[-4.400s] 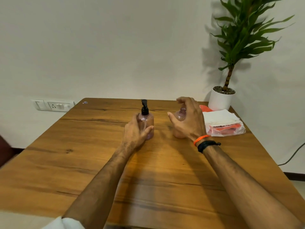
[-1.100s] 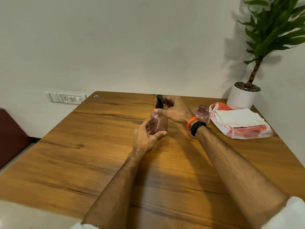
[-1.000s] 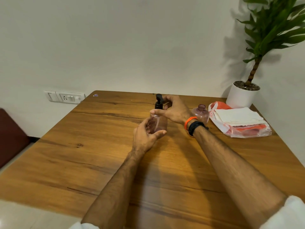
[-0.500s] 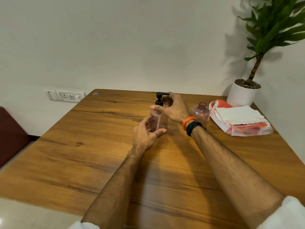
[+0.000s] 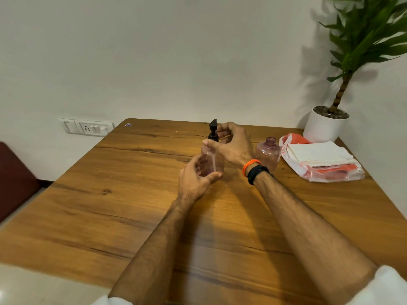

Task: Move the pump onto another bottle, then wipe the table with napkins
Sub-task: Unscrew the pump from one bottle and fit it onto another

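Step in hand: by my reading, unscrewing the black pump from the pink bottle, which stands upright on the counter.
Left hand: wrapped round the lower body of the pink bottle, thumb in front, fingers curled behind it, holding it down on the counter.
Right hand: arched over the bottle's shoulder, its fingers pinching the pump collar; the thumb lies across the front.
How to do it well: keep the bottle planted and turn only the collar, not the nozzle head; once the thread frees, lift straight up so the dip tube clears the neck without dragging.
Risk: the light plastic body may twist or tip if the left grip slackens.
Pink bottle contents: nothing visible but the tube running down the inside; it looks empty.
Second bottle: just right of the right wrist, upright, neck open, no cap; looks empty.
Plastic bag: lies near the far right edge, holding red items, with folded white napkins on top.
Plant pot: white, soil inside, behind the bag.
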Motion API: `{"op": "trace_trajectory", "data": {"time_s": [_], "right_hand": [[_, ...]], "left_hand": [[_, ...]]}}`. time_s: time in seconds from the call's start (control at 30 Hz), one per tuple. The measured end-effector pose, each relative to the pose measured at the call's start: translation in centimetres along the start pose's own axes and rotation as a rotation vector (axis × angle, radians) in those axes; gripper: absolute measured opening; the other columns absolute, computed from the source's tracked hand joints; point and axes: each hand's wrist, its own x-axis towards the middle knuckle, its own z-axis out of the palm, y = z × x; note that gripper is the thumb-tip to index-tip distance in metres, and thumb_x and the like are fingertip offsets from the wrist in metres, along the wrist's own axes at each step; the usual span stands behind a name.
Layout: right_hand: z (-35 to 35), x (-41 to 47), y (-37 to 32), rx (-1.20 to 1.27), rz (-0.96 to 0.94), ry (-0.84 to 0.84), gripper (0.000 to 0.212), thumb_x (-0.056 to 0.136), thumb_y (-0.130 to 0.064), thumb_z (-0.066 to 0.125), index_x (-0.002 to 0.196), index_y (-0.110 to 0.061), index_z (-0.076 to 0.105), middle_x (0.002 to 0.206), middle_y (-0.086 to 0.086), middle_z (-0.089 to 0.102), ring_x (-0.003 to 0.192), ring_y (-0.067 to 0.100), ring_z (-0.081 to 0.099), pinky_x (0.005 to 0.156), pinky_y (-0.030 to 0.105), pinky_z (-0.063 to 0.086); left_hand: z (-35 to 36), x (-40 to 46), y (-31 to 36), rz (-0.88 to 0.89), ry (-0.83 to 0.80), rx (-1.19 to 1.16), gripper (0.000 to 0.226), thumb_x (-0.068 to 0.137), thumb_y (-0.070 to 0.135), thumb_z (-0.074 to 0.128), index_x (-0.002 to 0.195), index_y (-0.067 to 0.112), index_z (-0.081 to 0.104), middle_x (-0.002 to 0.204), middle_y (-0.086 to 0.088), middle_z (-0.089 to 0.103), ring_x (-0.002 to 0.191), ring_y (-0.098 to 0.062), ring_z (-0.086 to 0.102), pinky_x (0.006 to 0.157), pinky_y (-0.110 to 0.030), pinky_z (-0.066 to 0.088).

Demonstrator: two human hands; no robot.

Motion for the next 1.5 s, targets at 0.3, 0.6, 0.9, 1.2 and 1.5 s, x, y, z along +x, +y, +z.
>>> {"op": "trace_trajectory", "data": {"time_s": [0.3,0.6,0.9,1.2,1.5], "right_hand": [[-0.1,0.2,-0.4,-0.011,0.005,-0.102,0.045,0.069,-0.044,0.081,0.103,-0.020,0.063,0.101,-0.008,0.067,0.090,0.006,0.062,0.075,0.021,0.052],[-0.6,0.4,-0.3,0.092,0.064,-0.178,0.024,0.077,-0.017,0.076,0.101,-0.018,0.072,0.097,-0.007,0.073,0.096,0.008,0.066,0.093,0.035,0.053],[-0.3,0.1,-0.4,0.027,0.050,-0.059,0.029,0.068,-0.036,0.085,0.088,-0.028,0.065,0.081,-0.019,0.064,0.075,-0.005,0.059,0.063,0.009,0.043],[-2.0,1.4,-2.4,0.215,0.035,-0.077,0.024,0.075,-0.023,0.080,0.098,-0.021,0.075,0.097,-0.004,0.074,0.094,0.018,0.069,0.084,0.030,0.056],[-2.9,1.7,-3.1,0.033,-0.038,-0.007,0.037,0.068,-0.038,0.084,0.098,-0.020,0.075,0.088,-0.007,0.073,0.071,0.004,0.060,0.066,0.018,0.052]], "left_hand": [[0.0,0.1,0.0,-0.004,0.003,0.011,0.086,0.060,0.044,0.088,0.135,0.023,0.050,0.127,0.001,0.063,0.111,-0.008,0.061,0.077,-0.004,0.045],[-0.1,0.1,0.0,-0.014,0.012,0.028,0.090,0.058,0.049,0.087,0.135,0.024,0.048,0.128,0.000,0.061,0.095,0.007,0.056,0.061,0.007,0.038],[0.0,-0.1,0.2,0.000,0.015,0.023,0.086,0.060,0.044,0.087,0.135,0.023,0.049,0.130,0.001,0.060,0.110,-0.006,0.058,0.074,-0.002,0.042],[-0.1,0.0,0.2,-0.028,0.000,-0.037,0.091,0.057,0.043,0.089,0.136,0.022,0.049,0.131,-0.003,0.060,0.112,-0.012,0.062,0.092,-0.029,0.054],[-0.1,0.1,0.1,-0.032,-0.001,-0.015,0.093,0.055,0.047,0.089,0.136,0.026,0.048,0.131,0.000,0.060,0.111,-0.007,0.060,0.085,-0.014,0.049]]}}
